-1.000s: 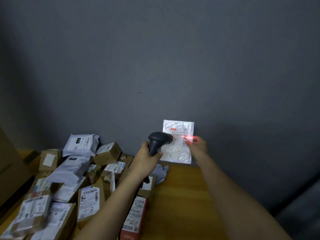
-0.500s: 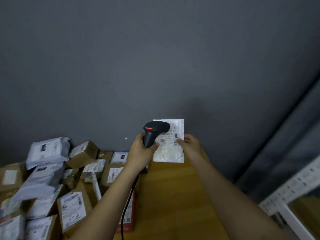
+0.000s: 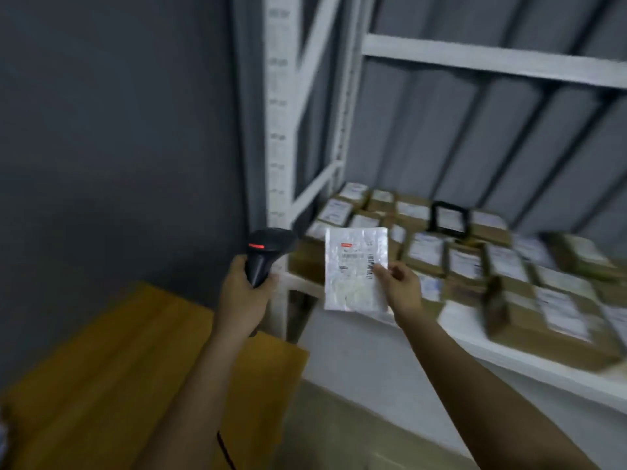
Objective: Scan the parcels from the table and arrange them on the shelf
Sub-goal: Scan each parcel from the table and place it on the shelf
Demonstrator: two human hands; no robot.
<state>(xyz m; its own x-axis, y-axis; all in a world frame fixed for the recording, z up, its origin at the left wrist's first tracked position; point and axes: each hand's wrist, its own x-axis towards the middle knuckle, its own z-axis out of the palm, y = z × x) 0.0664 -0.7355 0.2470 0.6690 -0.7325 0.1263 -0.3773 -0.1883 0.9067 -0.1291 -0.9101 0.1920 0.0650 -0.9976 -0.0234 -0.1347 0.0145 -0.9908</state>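
1. The view has swung right since the earlier frame: the parcel pile is gone from sight, and the white shelf [image 3: 509, 359] with rows of boxes [image 3: 427, 254] now fills the right.
2. The right hand [image 3: 400, 286] still pinches the white parcel [image 3: 353, 269], upright before the shelf's front edge.
3. The left hand [image 3: 242, 293] keeps gripping the scanner [image 3: 264, 252], now apart from the parcel, above the table [image 3: 118, 368] corner.

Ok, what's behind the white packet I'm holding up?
Behind the white packet sits the shelf, with rows of labelled cardboard boxes. The packet covers whatever lies directly behind it.
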